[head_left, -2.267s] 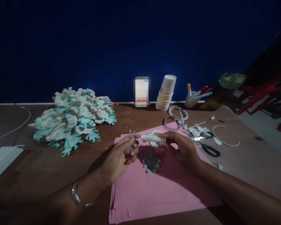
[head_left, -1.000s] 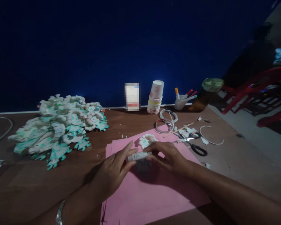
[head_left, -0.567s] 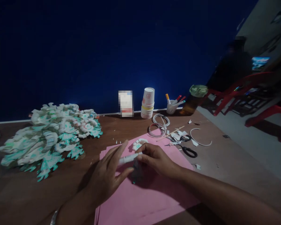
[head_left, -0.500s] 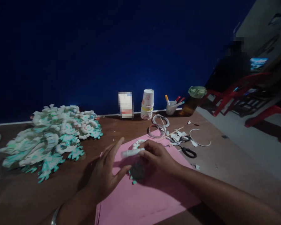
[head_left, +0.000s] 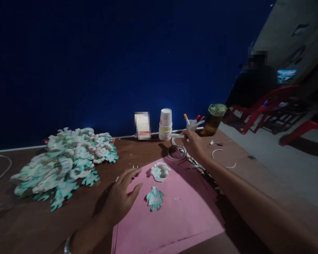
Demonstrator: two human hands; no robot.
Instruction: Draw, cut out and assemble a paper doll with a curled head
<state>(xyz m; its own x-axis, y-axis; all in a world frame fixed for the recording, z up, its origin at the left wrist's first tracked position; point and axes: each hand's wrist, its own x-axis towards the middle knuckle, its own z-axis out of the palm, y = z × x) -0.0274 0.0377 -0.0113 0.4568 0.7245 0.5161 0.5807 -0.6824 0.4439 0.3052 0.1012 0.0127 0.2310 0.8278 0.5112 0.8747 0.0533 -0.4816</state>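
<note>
My right hand [head_left: 194, 144] reaches out past the far edge of the pink paper [head_left: 172, 218], its fingers pinched round a slim white tube-shaped thing [head_left: 176, 135]; its exact kind I cannot make out. Just beside the tube stands a stack of paper cups [head_left: 165, 123]. My left hand [head_left: 124, 195] rests at the pink paper's left side, thumb and fingers apart, holding nothing. On the pink paper lies a round white paper cutout [head_left: 160, 171] with a curled, raised rim. Below it lies a dress-shaped paper cutout [head_left: 155, 199] with arms and legs, outlined in green.
At the left is a heap of green-and-white paper cutouts [head_left: 74, 155]. Wire coils [head_left: 177, 153], scissors [head_left: 198, 165], a cup of markers [head_left: 192, 124] and a dark jar [head_left: 213, 121] are at the right. Beyond sit red chairs [head_left: 270, 102] and a person [head_left: 251, 81].
My right hand has moved from over the pink paper to the far right, carrying the white tube-shaped thing. Both cutouts are now uncovered. My left hand stays open in nearly the same place.
</note>
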